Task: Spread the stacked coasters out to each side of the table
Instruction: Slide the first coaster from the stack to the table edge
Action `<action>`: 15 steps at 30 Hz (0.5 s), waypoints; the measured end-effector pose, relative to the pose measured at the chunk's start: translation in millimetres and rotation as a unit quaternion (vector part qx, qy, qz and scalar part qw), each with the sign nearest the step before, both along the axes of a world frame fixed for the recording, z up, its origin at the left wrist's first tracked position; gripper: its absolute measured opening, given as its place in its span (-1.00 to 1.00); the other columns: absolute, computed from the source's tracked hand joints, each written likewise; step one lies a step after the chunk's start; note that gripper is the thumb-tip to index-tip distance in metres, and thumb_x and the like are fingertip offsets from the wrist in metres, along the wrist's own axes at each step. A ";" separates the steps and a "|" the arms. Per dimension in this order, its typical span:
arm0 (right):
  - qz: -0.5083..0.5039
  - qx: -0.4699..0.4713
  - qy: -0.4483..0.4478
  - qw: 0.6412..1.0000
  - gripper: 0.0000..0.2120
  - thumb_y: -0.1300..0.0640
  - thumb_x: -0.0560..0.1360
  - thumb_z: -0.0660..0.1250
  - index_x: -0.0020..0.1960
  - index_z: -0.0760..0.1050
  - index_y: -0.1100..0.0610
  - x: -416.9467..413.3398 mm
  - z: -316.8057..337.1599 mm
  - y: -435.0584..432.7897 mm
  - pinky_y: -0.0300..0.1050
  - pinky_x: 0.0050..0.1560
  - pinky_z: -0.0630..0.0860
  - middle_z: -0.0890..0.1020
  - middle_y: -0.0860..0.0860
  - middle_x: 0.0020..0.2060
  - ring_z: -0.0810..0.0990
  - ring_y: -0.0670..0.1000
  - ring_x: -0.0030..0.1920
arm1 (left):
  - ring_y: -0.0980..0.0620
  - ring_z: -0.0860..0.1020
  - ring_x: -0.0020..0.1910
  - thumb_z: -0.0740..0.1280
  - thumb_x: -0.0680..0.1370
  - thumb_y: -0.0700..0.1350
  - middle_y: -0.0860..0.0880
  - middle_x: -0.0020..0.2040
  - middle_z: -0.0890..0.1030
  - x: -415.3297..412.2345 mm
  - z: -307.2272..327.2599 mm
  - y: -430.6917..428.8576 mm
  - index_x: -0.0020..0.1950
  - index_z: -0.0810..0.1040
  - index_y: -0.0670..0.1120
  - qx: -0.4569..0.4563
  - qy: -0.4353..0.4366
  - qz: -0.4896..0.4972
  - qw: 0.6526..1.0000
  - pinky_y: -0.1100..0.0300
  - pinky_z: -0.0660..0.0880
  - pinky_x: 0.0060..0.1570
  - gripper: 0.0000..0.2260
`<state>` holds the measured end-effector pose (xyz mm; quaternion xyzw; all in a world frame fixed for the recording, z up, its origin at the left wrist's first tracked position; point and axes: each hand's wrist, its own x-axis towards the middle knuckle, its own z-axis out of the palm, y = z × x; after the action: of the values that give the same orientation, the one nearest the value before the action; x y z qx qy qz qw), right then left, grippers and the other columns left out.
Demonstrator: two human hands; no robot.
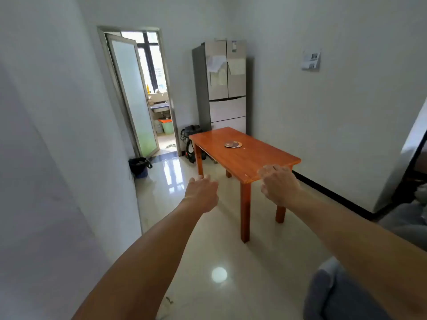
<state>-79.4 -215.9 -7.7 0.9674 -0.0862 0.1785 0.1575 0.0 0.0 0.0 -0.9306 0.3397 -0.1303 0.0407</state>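
Note:
A small stack of round coasters (233,144) lies near the middle of an orange wooden table (258,162) across the room. Both my arms are stretched out in front of me. My left hand (201,193) hangs in the air over the floor, left of the table's near corner, its fingers loosely apart and holding nothing. My right hand (279,184) is level with the table's near end, fingers spread and empty. Neither hand touches the table or the coasters.
A tall fridge (221,88) stands behind the table against the back wall. An open glass door (131,100) leads to a kitchen at the left. A dark bucket (138,166) sits on the glossy tiled floor by the left wall. Grey fabric (342,294) is at the bottom right.

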 end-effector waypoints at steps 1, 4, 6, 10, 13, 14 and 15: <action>-0.007 0.002 0.019 1.000 -0.63 -0.04 0.48 0.27 0.23 0.45 0.09 2.6 -3.4 0.1 0.07 0.05 0.51 0.58 0.10 0.12 0.55 0.12 0.09 | -0.14 0.48 0.16 0.22 0.56 -0.11 -0.14 0.10 0.51 1.3 -3.2 -1.3 0.22 0.47 -0.14 0.006 0.007 0.004 1.000 -0.02 0.39 0.15 -0.74; 0.000 0.006 0.025 1.000 -0.58 -0.05 0.49 0.28 0.28 0.43 0.11 13.5 -17.7 -7.7 0.07 0.06 0.50 0.58 0.12 0.14 0.55 0.13 0.12 | -0.14 0.49 0.10 0.20 0.55 -0.13 -0.15 0.06 0.51 17.2 -22.1 -10.0 0.15 0.49 -0.16 0.008 0.009 -0.004 1.000 -0.01 0.39 0.11 -0.78; -0.004 0.014 0.031 0.999 -0.60 -0.05 0.49 0.28 0.25 0.45 0.13 24.6 -28.3 -17.6 0.04 0.00 0.50 0.60 0.11 0.11 0.56 0.13 0.10 | -0.15 0.48 0.11 0.20 0.54 -0.14 -0.16 0.07 0.51 28.6 -33.9 -21.0 0.12 0.49 -0.16 0.014 0.020 -0.010 1.000 -0.02 0.39 0.10 -0.79; -0.011 0.028 0.047 0.998 -0.62 -0.06 0.49 0.28 0.21 0.47 0.13 59.4 -50.6 -46.3 0.04 -0.02 0.49 0.59 0.11 0.10 0.56 0.13 0.09 | -0.14 0.48 0.09 0.20 0.54 -0.15 -0.14 0.05 0.51 61.3 -56.4 -49.6 0.09 0.49 -0.15 0.009 0.040 -0.021 0.999 -0.01 0.38 0.08 -0.82; -0.009 0.049 0.062 0.997 -0.64 -0.06 0.48 0.29 0.17 0.49 0.12 95.6 -69.1 -73.4 0.04 -0.04 0.47 0.60 0.10 0.07 0.56 0.12 0.06 | -0.12 0.47 0.08 0.21 0.54 -0.14 -0.14 0.06 0.50 90.8 -70.0 -74.7 0.10 0.48 -0.15 0.017 0.059 -0.018 0.998 0.00 0.37 0.08 -0.82; -0.008 0.058 0.065 0.996 -0.65 -0.06 0.47 0.29 0.16 0.50 0.12 108.5 -73.9 -83.0 0.03 -0.05 0.47 0.60 0.10 0.05 0.56 0.12 0.05 | -0.13 0.47 0.08 0.22 0.54 -0.13 -0.14 0.07 0.50 101.9 -73.8 -83.8 0.10 0.48 -0.15 0.020 0.064 -0.016 0.998 0.00 0.38 0.08 -0.82; -0.006 0.063 0.067 0.996 -0.66 -0.06 0.47 0.30 0.15 0.50 0.12 121.5 -77.9 -93.3 0.02 -0.06 0.48 0.61 0.09 0.03 0.56 0.11 0.03 | -0.13 0.48 0.08 0.22 0.54 -0.13 -0.15 0.07 0.51 113.2 -76.5 -93.4 0.10 0.48 -0.15 0.020 0.067 -0.016 0.997 -0.01 0.38 0.08 -0.82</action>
<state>42.1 -309.2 -85.6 0.9846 -0.0927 0.1067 0.1030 113.2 -93.4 -76.5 -0.9308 0.3586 -0.0613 0.0345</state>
